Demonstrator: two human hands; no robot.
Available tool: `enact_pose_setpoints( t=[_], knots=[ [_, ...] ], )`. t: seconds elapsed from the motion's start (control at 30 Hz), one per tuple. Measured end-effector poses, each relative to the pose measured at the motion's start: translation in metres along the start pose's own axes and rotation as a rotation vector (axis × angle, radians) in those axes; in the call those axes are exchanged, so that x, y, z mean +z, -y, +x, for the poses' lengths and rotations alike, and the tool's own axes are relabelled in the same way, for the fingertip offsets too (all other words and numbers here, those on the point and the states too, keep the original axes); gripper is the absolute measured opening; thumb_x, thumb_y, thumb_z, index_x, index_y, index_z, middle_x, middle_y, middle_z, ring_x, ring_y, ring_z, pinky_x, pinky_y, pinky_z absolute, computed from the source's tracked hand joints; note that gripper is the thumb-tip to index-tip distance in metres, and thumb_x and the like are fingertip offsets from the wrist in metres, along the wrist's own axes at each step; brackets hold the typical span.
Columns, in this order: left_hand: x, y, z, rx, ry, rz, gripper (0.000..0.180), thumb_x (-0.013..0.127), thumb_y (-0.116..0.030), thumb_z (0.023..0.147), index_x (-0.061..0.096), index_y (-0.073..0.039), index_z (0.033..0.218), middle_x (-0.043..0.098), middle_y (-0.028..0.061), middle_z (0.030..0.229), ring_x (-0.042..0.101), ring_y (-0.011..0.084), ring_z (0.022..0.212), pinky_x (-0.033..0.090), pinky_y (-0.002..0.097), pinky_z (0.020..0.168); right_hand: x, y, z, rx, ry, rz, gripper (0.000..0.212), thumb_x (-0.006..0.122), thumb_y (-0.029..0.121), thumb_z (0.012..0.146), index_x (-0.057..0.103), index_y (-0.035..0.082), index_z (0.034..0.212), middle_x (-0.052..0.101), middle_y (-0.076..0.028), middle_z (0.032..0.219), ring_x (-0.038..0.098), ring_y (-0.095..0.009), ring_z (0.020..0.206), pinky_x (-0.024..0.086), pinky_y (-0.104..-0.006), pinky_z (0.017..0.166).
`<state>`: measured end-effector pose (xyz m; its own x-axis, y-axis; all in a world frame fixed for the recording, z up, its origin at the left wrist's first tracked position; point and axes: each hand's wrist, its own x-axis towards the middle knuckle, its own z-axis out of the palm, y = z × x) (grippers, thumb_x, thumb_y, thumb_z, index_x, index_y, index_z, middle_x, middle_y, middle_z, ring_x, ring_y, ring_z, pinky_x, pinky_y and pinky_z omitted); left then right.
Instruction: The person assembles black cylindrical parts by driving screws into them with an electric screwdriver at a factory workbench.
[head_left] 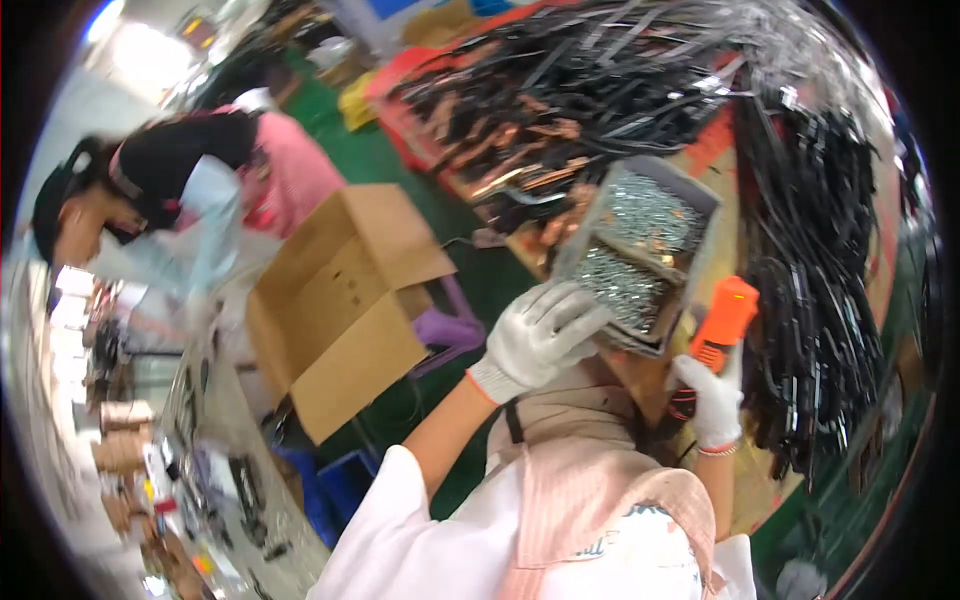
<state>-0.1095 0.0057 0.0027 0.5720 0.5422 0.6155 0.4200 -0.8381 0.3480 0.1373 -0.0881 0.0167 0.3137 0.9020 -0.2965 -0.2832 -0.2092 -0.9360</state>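
Observation:
My left hand [545, 335], in a white knit glove, reaches over the near left corner of a two-part box [690, 262]. Its fingers are stretched out and slightly apart beside the lower compartment, with nothing visible in them. Small silvery screws [618, 290] fill that compartment, and more screws [650, 212] lie in the upper one. In my right hand [714, 405], also gloved, is an orange cordless screwdriver [727, 315]. My fingers close around its darker grip, and its orange end points away from me.
Black and copper-coloured strips [560, 110] are heaped across the table's far side, and long black strips [810, 300] hang in a bundle at right. An open cardboard box [345, 310] stands left by a purple stool [450, 325]. Another person [190, 170] bends over work at far left.

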Motion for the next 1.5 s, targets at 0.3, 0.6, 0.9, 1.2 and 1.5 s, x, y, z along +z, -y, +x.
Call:
enact_pose_setpoints(
  t=[0.3,0.6,0.9,1.2,1.5],
  knots=[
    [-0.035,-0.033,-0.115,-0.635,-0.089,0.347,0.032,0.074,-0.018,0.077,0.067,-0.010,0.107,0.067,0.0117,0.104,0.064,0.0342,0.097,0.050,0.0448,0.086,0.001,0.029,-0.028,-0.144,0.036,0.046,0.063,0.062,0.001,0.080,0.042,0.003,0.140,0.061,-0.011,0.120,0.060,-0.013,0.064,0.052,-0.0278,0.058],
    [0.029,0.037,-0.131,-0.848,0.297,0.195,0.029,0.061,-0.029,0.088,0.065,-0.013,0.113,0.068,0.0155,0.100,0.066,0.0361,0.090,0.051,0.0468,0.080,0.030,0.060,0.005,-0.171,0.039,-0.030,0.089,0.062,0.011,0.092,0.004,0.024,0.158,0.061,-0.010,0.095,0.062,-0.016,0.068,0.054,-0.0306,0.056],
    [0.308,0.125,-0.313,-1.160,0.836,-0.239,0.070,0.063,-0.044,0.087,0.046,0.001,0.139,0.058,0.0300,0.129,0.059,0.0382,0.120,0.048,0.0418,0.101,0.076,0.045,0.134,-0.039,0.041,0.087,0.085,0.061,0.001,0.089,0.014,0.024,0.156,0.058,-0.010,0.122,0.065,-0.020,0.076,0.057,-0.0339,0.054],
    [0.316,0.109,-0.253,-1.041,1.158,-0.487,0.066,0.062,-0.044,0.088,0.048,-0.001,0.136,0.059,0.0280,0.128,0.059,0.0378,0.119,0.048,0.0417,0.100,0.014,0.030,0.171,0.546,0.331,0.877,0.073,0.074,0.003,0.071,0.040,0.000,0.136,0.059,-0.018,0.083,0.056,-0.026,0.050,0.044,-0.0353,0.040],
    [0.162,0.160,-0.250,-1.087,1.342,-0.294,0.061,0.061,-0.044,0.088,0.052,-0.003,0.133,0.060,0.0258,0.126,0.059,0.0374,0.118,0.047,0.0415,0.099,0.022,0.032,0.167,0.461,0.055,0.937,0.069,0.077,0.001,0.068,0.042,-0.007,0.128,0.057,-0.022,0.075,0.052,-0.026,0.044,0.043,-0.0359,0.038]
  ],
)
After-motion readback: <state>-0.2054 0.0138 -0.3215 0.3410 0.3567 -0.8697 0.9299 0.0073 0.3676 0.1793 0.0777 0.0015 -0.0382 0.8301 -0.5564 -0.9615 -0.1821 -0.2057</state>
